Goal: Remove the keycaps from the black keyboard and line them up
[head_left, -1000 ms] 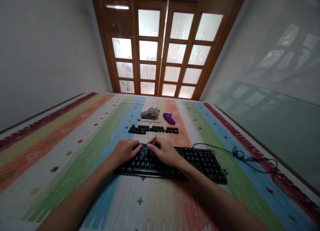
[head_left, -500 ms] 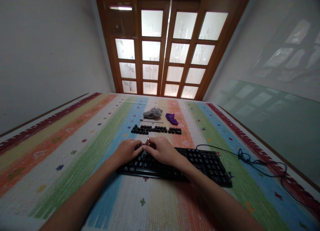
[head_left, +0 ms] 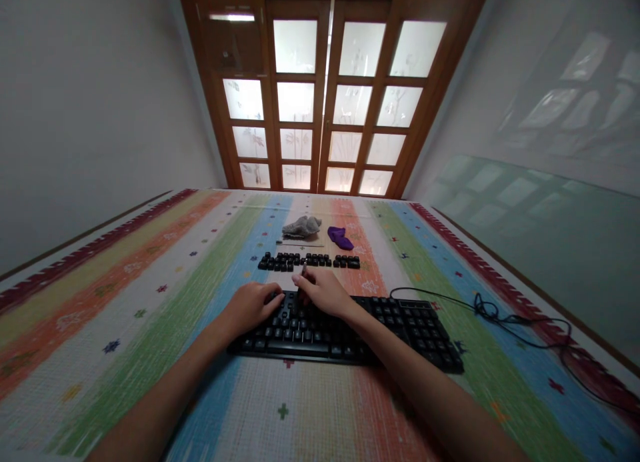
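Observation:
A black keyboard (head_left: 400,325) lies on a striped mat in front of me. My left hand (head_left: 250,305) rests on its left end, fingers curled over the keys. My right hand (head_left: 324,292) sits over the keyboard's upper middle, pinching a thin tool (head_left: 303,270) whose tip points away from me. Beyond the keyboard, rows of loose black keycaps (head_left: 307,261) are laid out on the mat.
A grey cloth (head_left: 300,227) and a purple cloth (head_left: 340,237) lie past the keycaps, with a thin stick (head_left: 300,245) beside them. The keyboard's black cable (head_left: 505,319) coils off to the right. Wooden glazed doors (head_left: 325,95) stand at the far end.
My right hand has moved up toward the keyboard's far edge, uncovering more keys beneath it. The thin tool now points away from me. My left hand has stayed put.

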Demonstrator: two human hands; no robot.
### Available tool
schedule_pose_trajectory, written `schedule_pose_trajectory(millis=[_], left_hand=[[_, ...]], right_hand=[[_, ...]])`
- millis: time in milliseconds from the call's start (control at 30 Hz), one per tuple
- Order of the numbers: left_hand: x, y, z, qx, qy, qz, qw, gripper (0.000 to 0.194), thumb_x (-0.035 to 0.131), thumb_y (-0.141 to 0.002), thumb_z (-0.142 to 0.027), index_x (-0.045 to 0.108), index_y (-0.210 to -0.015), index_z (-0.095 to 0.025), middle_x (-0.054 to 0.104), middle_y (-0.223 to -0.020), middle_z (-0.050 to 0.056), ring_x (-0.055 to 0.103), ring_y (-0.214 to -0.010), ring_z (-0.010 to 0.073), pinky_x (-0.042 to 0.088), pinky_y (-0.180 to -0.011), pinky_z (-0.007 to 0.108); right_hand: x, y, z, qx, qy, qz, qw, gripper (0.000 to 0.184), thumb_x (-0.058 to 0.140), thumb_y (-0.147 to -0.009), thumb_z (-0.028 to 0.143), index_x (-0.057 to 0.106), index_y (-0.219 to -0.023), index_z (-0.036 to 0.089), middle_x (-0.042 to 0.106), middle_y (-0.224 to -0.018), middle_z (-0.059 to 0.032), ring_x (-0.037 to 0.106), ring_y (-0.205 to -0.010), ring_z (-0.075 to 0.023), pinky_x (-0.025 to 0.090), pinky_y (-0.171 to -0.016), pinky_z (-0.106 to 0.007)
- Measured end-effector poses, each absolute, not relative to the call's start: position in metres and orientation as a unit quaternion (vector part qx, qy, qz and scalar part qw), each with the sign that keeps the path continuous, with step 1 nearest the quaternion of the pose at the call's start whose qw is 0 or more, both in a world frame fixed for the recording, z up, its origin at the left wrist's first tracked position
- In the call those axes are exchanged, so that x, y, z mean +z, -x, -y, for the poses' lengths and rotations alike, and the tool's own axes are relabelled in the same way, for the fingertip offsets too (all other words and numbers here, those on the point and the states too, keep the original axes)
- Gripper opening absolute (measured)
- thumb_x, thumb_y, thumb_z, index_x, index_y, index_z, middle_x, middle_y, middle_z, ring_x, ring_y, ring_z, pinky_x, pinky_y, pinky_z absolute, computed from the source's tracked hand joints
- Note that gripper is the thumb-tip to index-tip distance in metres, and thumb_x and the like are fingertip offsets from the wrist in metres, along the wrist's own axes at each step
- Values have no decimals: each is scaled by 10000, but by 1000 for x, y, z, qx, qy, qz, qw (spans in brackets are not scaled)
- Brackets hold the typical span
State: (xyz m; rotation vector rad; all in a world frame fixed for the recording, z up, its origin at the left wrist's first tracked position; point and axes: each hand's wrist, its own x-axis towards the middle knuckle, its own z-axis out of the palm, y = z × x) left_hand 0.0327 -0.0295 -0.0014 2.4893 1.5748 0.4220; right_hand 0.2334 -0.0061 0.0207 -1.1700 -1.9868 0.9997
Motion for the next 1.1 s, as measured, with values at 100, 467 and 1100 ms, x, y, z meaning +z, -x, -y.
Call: schedule_pose_trajectory(millis=[100, 467, 1100], left_hand=[[2, -33, 31, 169, -837, -511, 101, 284, 465, -938, -335, 703, -886, -190, 739, -857, 78, 676, -802, 230, 487, -761, 336], [11, -44, 39, 335, -764, -410, 367, 554, 656, -824, -323, 501, -1345, -213, 712, -1089, 86, 658, -880, 194, 532, -770, 349], [5, -45, 33, 396, -682, -429, 441, 360, 754, -741, -366, 677, -1041, -182, 739, -1067, 80, 687, -983, 228, 540, -931, 419]], right_hand=[[26, -238, 5, 399, 436, 742, 316, 297, 546, -950, 269, 557, -674, 159, 622, -586, -2, 580, -515, -115, 426, -571, -237], [45, -250, 9, 398, 386, 754, 351, 239, 548, -950, 336, 630, -843, 139, 653, -713, -17, 600, -547, -101, 452, -565, -224], [50, -258, 6, 403, 361, 766, 347, 276, 509, -975, 335, 627, -827, 135, 675, -773, -46, 601, -553, -104, 473, -581, -239]])
